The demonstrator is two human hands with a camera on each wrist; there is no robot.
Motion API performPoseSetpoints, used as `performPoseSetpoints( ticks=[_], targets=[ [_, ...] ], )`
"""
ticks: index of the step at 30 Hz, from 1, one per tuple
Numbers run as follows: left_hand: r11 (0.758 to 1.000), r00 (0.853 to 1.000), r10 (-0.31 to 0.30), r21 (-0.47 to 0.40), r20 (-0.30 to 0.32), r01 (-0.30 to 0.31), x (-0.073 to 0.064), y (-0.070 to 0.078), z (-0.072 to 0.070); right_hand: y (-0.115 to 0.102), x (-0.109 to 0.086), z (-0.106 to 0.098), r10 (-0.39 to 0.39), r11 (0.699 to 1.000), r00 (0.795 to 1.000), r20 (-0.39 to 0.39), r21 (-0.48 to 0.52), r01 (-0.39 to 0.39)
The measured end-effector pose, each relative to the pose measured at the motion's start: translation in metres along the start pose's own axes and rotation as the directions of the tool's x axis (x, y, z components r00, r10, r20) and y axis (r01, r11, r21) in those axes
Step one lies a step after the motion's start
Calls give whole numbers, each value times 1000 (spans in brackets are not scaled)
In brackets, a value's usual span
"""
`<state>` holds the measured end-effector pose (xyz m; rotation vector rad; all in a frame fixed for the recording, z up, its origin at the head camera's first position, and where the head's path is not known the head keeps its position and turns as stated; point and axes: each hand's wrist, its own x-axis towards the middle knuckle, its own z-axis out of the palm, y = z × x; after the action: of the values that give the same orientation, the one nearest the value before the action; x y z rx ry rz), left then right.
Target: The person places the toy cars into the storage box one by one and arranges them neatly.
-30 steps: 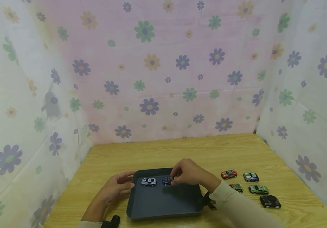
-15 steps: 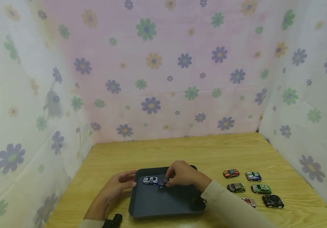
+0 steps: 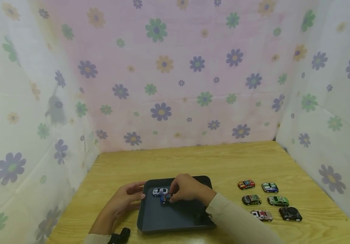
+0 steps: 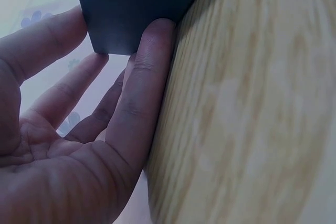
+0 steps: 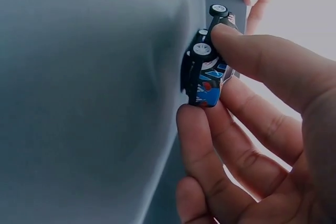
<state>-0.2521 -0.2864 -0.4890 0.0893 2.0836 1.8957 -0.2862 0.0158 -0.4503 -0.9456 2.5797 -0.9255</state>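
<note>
My right hand (image 3: 188, 188) pinches a blue and black toy car (image 3: 164, 199) between thumb and fingers, low over the dark grey tray (image 3: 175, 218). In the right wrist view the same car (image 5: 210, 94) shows its white-hubbed wheels near the tray floor. Just behind it, in the tray's far left part, sits a white and black toy car (image 3: 159, 191), partly overlapped by the blue one. My left hand (image 3: 122, 202) rests against the tray's left side, fingertips at the wall. The left wrist view shows its fingers (image 4: 139, 93) extended to the tray's corner, one along the tabletop.
Right of the tray stand several toy cars: red (image 3: 246, 184), white and blue (image 3: 270, 187), camouflage (image 3: 251, 199), green (image 3: 278, 201), white and red (image 3: 261, 215), and black (image 3: 290, 214). Flower-patterned cloth (image 3: 178, 81) encloses the wooden table (image 3: 224, 159) at the back and sides.
My right hand has carried the blue car leftward across the tray, up to the white car and slightly in front of it. The left hand keeps its place at the tray's side.
</note>
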Motion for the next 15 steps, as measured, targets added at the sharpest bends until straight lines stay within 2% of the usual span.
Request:
performPoseSetpoints(
  ticks=[7, 15],
  targets=[
    [1000, 1000, 7, 14, 13, -7, 1, 1, -1, 0, 5, 7, -24, 1000, 1000, -6, 1, 24],
    [1000, 1000, -5, 14, -11, 5, 2, -2, -1, -5, 7, 14, -42, 998, 999, -29, -53, 41]
  ],
)
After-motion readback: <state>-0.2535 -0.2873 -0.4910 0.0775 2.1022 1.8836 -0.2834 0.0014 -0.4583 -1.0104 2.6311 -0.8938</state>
